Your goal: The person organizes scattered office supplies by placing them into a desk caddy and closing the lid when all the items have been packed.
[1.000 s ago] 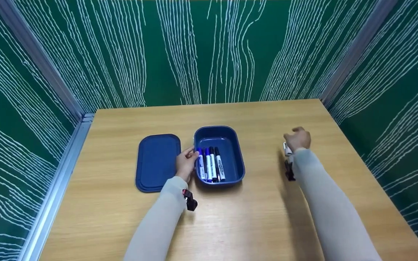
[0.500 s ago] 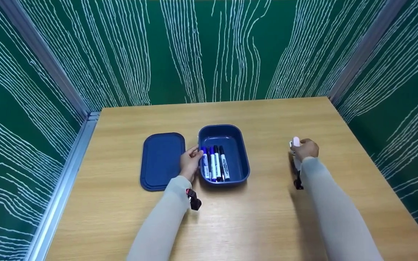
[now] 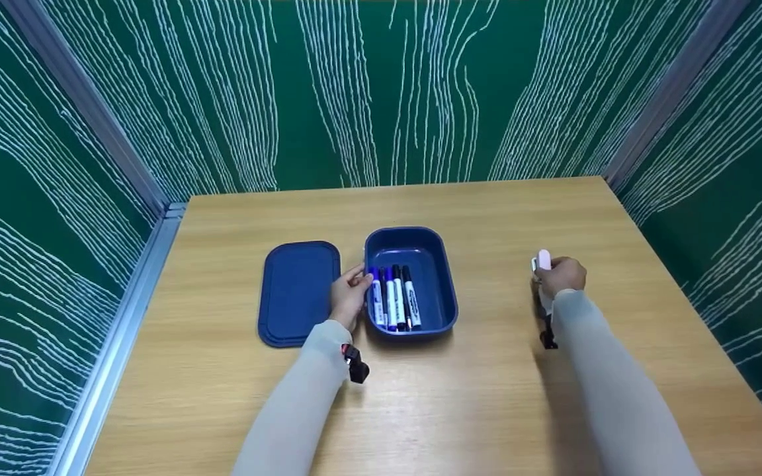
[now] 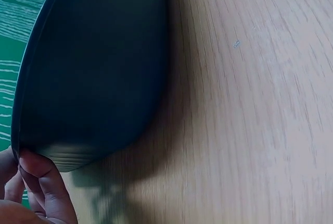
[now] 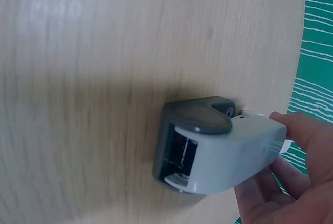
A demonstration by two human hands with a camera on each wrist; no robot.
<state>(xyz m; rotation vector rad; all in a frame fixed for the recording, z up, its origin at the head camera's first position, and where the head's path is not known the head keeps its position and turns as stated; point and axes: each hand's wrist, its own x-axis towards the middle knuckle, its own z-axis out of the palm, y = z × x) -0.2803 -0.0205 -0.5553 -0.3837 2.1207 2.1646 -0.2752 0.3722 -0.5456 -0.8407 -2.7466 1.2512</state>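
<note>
Since a second ago, the white and grey stapler [image 3: 542, 263] has been picked up off the desk [image 3: 460, 396] and is now grasped in the clenched fingers [image 5: 291, 179] of the right hand [image 3: 561, 274], well right of the box. The blue box [image 3: 440, 291], with markers [image 3: 394, 304] laid inside, is steadied at its left rim by the left hand [image 3: 348, 297], fingers curled on the edge. The lid [image 3: 296, 291] lies flat just beside it.

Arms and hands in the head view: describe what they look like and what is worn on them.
Both arms wear long, close-fitting light grey-beige sleeves down to the wrists. The left hand and right hand are bare, with no gloves or rings visible. A small black device with a red spot sits under the left wrist, and a similar black unit hangs under the right wrist.
</note>
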